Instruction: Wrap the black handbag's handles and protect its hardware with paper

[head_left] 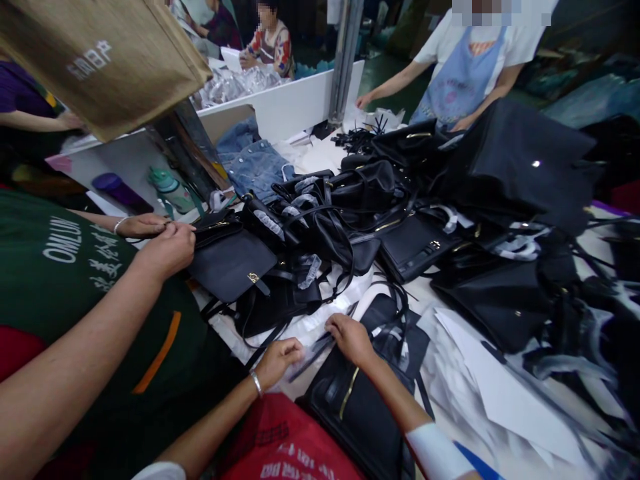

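Note:
In the middle foreground my left hand (278,363), with a silver bracelet on the wrist, is closed in a pinch. My right hand (353,341) is also closed, its fingertips pressed together. A thin dark strip with a blurred, see-through sheen (320,347) runs between the two hands; I cannot tell whether it is a bag strap or a plastic wrapping. Below my right forearm lies a black handbag (367,413) with a gold zip and upright handles. White wrapping sheet (325,313) lies just beyond my fingers.
On my left, a co-worker's hands (167,250) hold a black flap bag (233,263). Black bags (345,193) pile across the table. White papers (505,380) lie at right. Across stands a person in a blue apron (460,80). A metal post (345,60) and denim (250,157) are beyond.

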`<action>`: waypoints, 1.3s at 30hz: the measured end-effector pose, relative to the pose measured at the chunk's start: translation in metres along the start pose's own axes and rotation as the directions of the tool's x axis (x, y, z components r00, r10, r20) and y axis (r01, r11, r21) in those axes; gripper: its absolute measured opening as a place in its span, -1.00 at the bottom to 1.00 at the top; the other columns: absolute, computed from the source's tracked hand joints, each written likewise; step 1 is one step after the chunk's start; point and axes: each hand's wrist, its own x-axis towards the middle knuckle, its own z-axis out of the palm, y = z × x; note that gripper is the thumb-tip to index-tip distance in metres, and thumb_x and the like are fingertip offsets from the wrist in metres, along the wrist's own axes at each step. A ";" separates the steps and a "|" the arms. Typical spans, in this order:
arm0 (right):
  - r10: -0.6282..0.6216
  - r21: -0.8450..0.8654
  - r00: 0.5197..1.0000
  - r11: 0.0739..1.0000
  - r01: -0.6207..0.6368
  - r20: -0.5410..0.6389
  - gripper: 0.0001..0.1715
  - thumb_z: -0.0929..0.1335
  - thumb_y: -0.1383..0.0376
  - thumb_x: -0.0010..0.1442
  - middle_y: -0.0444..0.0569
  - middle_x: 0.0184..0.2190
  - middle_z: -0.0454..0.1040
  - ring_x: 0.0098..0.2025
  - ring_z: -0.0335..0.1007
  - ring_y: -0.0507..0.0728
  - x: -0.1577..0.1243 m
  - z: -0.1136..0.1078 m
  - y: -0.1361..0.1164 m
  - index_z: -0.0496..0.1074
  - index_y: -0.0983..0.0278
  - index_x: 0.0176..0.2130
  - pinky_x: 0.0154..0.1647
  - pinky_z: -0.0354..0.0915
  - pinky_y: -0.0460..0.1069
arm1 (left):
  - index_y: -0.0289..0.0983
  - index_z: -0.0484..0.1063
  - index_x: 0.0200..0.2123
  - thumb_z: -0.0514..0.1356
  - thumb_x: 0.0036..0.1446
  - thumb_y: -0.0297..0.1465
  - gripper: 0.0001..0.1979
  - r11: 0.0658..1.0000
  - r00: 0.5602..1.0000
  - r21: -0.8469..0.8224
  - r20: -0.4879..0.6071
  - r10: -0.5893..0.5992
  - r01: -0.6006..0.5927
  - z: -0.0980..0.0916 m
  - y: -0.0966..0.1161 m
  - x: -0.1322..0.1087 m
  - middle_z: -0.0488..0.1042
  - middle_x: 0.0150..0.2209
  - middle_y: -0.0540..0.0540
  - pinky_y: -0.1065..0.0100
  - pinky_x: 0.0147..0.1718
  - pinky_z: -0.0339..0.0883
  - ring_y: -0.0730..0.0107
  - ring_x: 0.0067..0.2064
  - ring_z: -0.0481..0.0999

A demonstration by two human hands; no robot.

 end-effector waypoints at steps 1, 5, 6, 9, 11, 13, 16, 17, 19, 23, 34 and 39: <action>-0.068 -0.079 0.996 0.994 0.072 0.060 -0.83 0.23 0.30 0.25 -0.04 -0.24 0.47 -0.15 0.32 0.10 0.006 -0.002 0.001 0.39 0.24 -0.20 -0.17 0.13 -0.08 | -0.33 0.41 -0.46 0.17 0.05 -0.31 -0.81 1.000 1.000 -0.004 -0.007 0.010 -0.010 -0.003 0.000 0.002 0.41 -0.52 0.01 0.41 -0.38 0.19 0.44 -0.44 0.37; -0.181 -0.320 0.934 0.905 0.280 0.307 -0.81 0.27 0.35 0.20 0.04 -0.23 0.46 -0.11 0.27 0.18 0.020 0.002 0.000 0.42 0.26 -0.18 -0.15 0.12 0.00 | -0.32 0.41 -0.44 0.16 0.06 -0.31 -0.82 0.999 0.999 -0.038 -0.018 0.032 -0.033 -0.014 0.002 0.009 0.44 -0.48 -0.01 0.39 -0.31 0.22 0.41 -0.39 0.40; -0.166 -0.360 0.933 0.889 0.282 0.320 -0.81 0.25 0.36 0.22 0.06 -0.23 0.46 -0.11 0.26 0.19 0.021 0.005 0.000 0.42 0.28 -0.19 -0.15 0.11 0.01 | -0.32 0.40 -0.43 0.17 0.06 -0.30 -0.82 0.998 0.999 -0.053 -0.021 0.031 -0.032 -0.016 0.003 0.010 0.44 -0.47 -0.01 0.39 -0.29 0.22 0.41 -0.38 0.41; -0.127 -0.411 0.946 0.878 0.247 0.298 -0.73 0.17 0.35 0.28 0.10 -0.23 0.45 -0.10 0.25 0.20 0.022 0.009 0.005 0.42 0.30 -0.20 -0.15 0.11 0.04 | -0.32 0.40 -0.41 0.17 0.07 -0.29 -0.81 0.997 1.000 -0.071 0.022 0.023 -0.021 -0.019 0.003 0.009 0.45 -0.45 -0.02 0.39 -0.27 0.22 0.41 -0.36 0.41; -0.116 -0.412 0.948 0.880 0.236 0.296 -0.71 0.15 0.33 0.30 0.11 -0.23 0.46 -0.11 0.25 0.21 0.021 0.010 0.009 0.42 0.31 -0.20 -0.16 0.11 0.05 | -0.33 0.41 -0.41 0.17 0.07 -0.28 -0.80 0.998 0.996 -0.063 0.088 0.019 -0.013 -0.017 0.002 0.008 0.44 -0.45 -0.02 0.40 -0.28 0.21 0.41 -0.36 0.40; -0.114 -0.412 0.945 0.879 0.240 0.307 -0.72 0.17 0.32 0.29 0.11 -0.25 0.46 -0.11 0.26 0.21 0.022 0.011 0.012 0.43 0.32 -0.22 -0.17 0.11 0.05 | -0.34 0.41 -0.42 0.19 0.06 -0.27 -0.79 0.998 0.990 -0.061 0.139 0.012 -0.003 -0.012 0.001 0.007 0.42 -0.47 0.00 0.41 -0.31 0.20 0.43 -0.38 0.38; -0.120 -0.408 0.937 0.877 0.255 0.328 -0.76 0.21 0.34 0.26 0.11 -0.27 0.47 -0.12 0.27 0.22 0.024 0.014 0.011 0.45 0.33 -0.26 -0.17 0.11 0.05 | -0.34 0.40 -0.43 0.20 0.04 -0.25 -0.77 0.999 0.989 -0.049 0.148 -0.010 0.018 -0.003 0.000 0.006 0.39 -0.48 0.01 0.43 -0.33 0.19 0.45 -0.39 0.35; -0.123 -0.405 0.934 0.876 0.260 0.334 -0.77 0.22 0.35 0.25 0.11 -0.27 0.47 -0.12 0.27 0.22 0.025 0.014 0.010 0.46 0.32 -0.27 -0.17 0.11 0.05 | -0.34 0.40 -0.44 0.21 0.04 -0.25 -0.76 0.999 0.990 -0.044 0.139 -0.016 0.022 -0.002 0.000 0.006 0.39 -0.48 0.01 0.42 -0.33 0.19 0.45 -0.39 0.35; -0.127 -0.399 0.932 0.878 0.265 0.340 -0.79 0.24 0.34 0.23 0.10 -0.28 0.48 -0.12 0.28 0.21 0.027 0.012 0.010 0.46 0.31 -0.28 -0.17 0.11 0.04 | -0.34 0.41 -0.43 0.21 0.03 -0.24 -0.76 0.999 0.992 -0.043 0.126 -0.020 0.025 0.000 0.002 0.006 0.40 -0.48 0.00 0.42 -0.32 0.20 0.44 -0.38 0.36; -0.122 -0.385 0.944 0.891 0.239 0.306 -0.81 0.26 0.29 0.21 0.04 -0.28 0.48 -0.16 0.31 0.16 0.022 -0.009 0.018 0.46 0.28 -0.26 -0.20 0.09 -0.02 | -0.34 0.41 -0.43 0.20 0.06 -0.27 -0.79 0.998 0.994 -0.065 0.106 0.010 -0.004 -0.002 0.006 0.006 0.43 -0.47 -0.01 0.41 -0.31 0.21 0.43 -0.38 0.38; -0.021 -0.103 0.966 0.993 0.050 0.258 -0.69 0.22 0.12 0.23 -0.05 -0.38 0.50 -0.33 0.40 0.11 -0.016 -0.063 0.035 0.38 0.23 -0.15 -0.35 0.08 -0.09 | -0.32 0.40 -0.43 0.13 0.09 -0.33 -0.83 0.995 0.995 0.033 -0.015 0.096 -0.095 0.001 0.015 0.019 0.46 -0.46 -0.02 0.40 -0.29 0.24 0.41 -0.37 0.42; -0.079 0.149 0.978 0.988 0.050 0.192 -0.58 0.09 0.10 0.33 -0.13 -0.44 0.48 -0.37 0.41 0.06 -0.035 -0.075 0.024 0.38 0.16 -0.06 -0.34 0.14 -0.12 | -0.31 0.43 -0.43 0.12 0.11 -0.35 -0.83 0.971 0.982 0.165 -0.051 0.181 -0.170 0.001 0.026 0.022 0.47 -0.46 -0.02 0.41 -0.32 0.21 0.40 -0.37 0.42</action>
